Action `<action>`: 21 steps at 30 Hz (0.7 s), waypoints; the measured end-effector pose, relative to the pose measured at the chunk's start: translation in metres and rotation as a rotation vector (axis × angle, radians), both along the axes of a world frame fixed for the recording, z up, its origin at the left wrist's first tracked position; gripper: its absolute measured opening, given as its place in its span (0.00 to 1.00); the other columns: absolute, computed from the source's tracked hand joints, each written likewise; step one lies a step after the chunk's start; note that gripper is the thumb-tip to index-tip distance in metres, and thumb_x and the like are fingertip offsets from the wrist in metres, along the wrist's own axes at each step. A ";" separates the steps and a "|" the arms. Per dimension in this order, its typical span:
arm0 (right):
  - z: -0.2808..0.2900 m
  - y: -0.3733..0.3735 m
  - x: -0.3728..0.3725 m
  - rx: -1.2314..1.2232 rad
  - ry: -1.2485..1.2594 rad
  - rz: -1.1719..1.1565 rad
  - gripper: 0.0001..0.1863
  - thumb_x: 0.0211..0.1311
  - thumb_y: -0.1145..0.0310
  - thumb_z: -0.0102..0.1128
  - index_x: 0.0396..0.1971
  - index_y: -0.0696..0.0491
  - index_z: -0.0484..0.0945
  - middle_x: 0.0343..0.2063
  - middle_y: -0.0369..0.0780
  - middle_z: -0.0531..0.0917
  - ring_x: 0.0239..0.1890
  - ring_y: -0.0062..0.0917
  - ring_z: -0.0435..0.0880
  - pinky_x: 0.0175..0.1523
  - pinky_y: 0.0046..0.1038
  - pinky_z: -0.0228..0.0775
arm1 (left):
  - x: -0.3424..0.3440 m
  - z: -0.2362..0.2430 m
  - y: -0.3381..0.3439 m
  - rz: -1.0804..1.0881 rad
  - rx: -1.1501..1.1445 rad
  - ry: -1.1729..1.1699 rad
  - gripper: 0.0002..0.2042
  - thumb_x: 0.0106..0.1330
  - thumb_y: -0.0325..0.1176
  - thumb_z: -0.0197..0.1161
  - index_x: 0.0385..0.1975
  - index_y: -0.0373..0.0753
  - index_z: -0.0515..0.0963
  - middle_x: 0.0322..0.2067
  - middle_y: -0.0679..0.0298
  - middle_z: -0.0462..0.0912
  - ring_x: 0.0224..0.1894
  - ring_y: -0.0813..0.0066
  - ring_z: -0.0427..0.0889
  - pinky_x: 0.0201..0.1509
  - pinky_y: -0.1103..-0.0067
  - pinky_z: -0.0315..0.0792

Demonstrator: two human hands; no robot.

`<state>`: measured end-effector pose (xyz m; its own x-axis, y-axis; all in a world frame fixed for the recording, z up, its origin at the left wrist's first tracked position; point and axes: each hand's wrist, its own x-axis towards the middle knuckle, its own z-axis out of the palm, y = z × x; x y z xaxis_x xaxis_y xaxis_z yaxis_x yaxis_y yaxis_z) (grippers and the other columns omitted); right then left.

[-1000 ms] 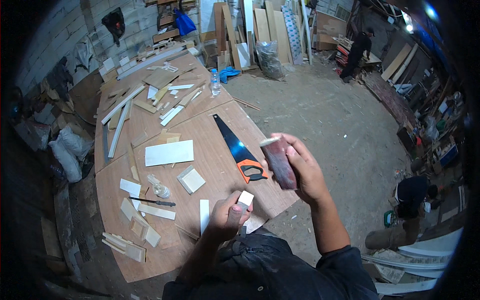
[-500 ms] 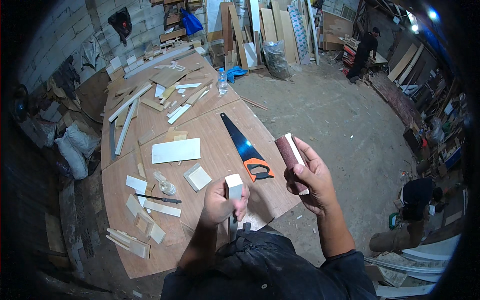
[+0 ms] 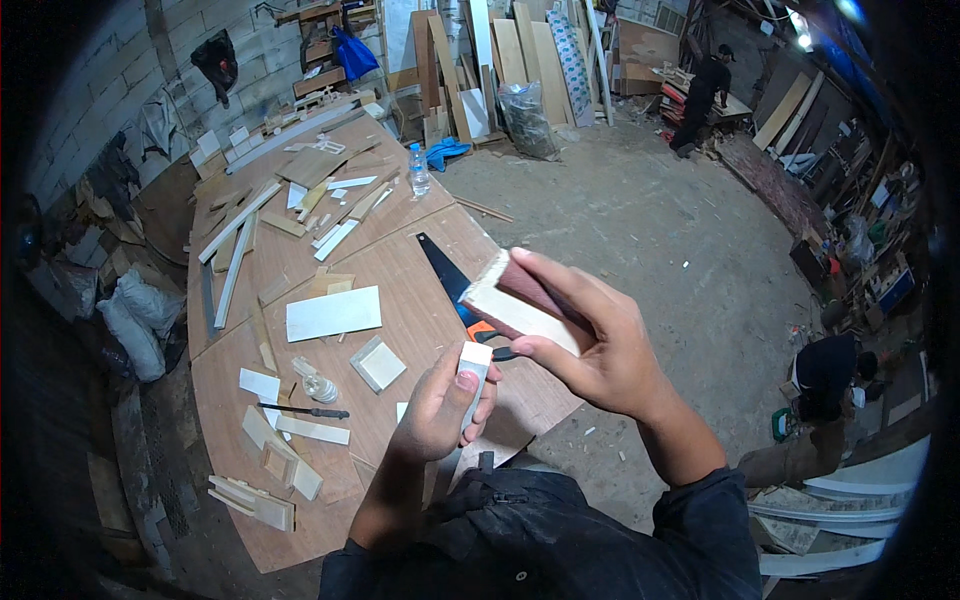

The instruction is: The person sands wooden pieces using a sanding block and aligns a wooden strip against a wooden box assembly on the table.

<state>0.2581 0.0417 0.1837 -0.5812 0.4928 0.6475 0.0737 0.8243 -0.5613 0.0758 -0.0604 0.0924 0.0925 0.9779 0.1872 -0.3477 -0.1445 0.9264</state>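
Note:
My right hand (image 3: 615, 355) is closed on a sanding block (image 3: 530, 312), pale wood partly wrapped in dark red sandpaper, held tilted above the bench. Just to its left and lower, my left hand (image 3: 440, 405) grips a white-faced wooden strip (image 3: 476, 362), its squared end pointing up and away from me, thumb pressed along it. The block and the strip are apart. Beneath the block lies a hand saw (image 3: 442, 268) with an orange and black handle, now partly covered by the block and my hands. The strip's lower end is hard to make out.
On the wooden bench (image 3: 400, 270) lie a white board (image 3: 333, 313), a small square wooden piece (image 3: 378, 363), a clear jar (image 3: 318, 384), a black slim tool (image 3: 305, 410) and several offcuts. A water bottle (image 3: 418, 170) stands farther back. Two people work at the right.
My right hand has moved left and turned the sanding block, so its bare wood shows. The strip in my left hand tilts differently, with the thumb now along it. The view has shifted slightly.

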 end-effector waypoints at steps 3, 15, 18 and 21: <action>0.011 -0.002 0.000 0.032 -0.137 0.046 0.36 0.54 0.63 0.74 0.63 0.57 0.73 0.42 0.47 0.86 0.40 0.32 0.86 0.47 0.28 0.74 | -0.001 0.014 0.002 -0.011 0.012 0.140 0.25 0.78 0.54 0.40 0.46 0.33 0.67 0.22 0.68 0.70 0.16 0.86 0.67 0.18 0.87 0.62; 0.014 -0.016 0.010 -0.037 -0.302 0.081 0.32 0.61 0.63 0.67 0.66 0.50 0.72 0.29 0.46 0.84 0.29 0.36 0.84 0.37 0.32 0.74 | -0.004 0.013 -0.016 -0.193 -0.129 0.163 0.27 0.78 0.55 0.39 0.49 0.32 0.69 0.18 0.68 0.70 0.13 0.83 0.68 0.16 0.84 0.63; 0.013 -0.023 0.014 -0.070 -0.350 0.131 0.35 0.61 0.59 0.67 0.68 0.48 0.68 0.36 0.48 0.86 0.34 0.38 0.87 0.42 0.33 0.77 | -0.002 0.015 -0.028 -0.157 -0.179 0.140 0.27 0.78 0.55 0.39 0.49 0.32 0.68 0.17 0.68 0.69 0.13 0.83 0.67 0.16 0.84 0.63; 0.007 -0.029 0.015 -0.196 -0.406 0.152 0.37 0.61 0.58 0.65 0.70 0.47 0.65 0.44 0.49 0.86 0.39 0.40 0.88 0.47 0.34 0.79 | 0.003 0.008 -0.035 -0.140 -0.212 0.118 0.27 0.77 0.56 0.42 0.47 0.32 0.68 0.17 0.68 0.69 0.13 0.83 0.66 0.16 0.84 0.62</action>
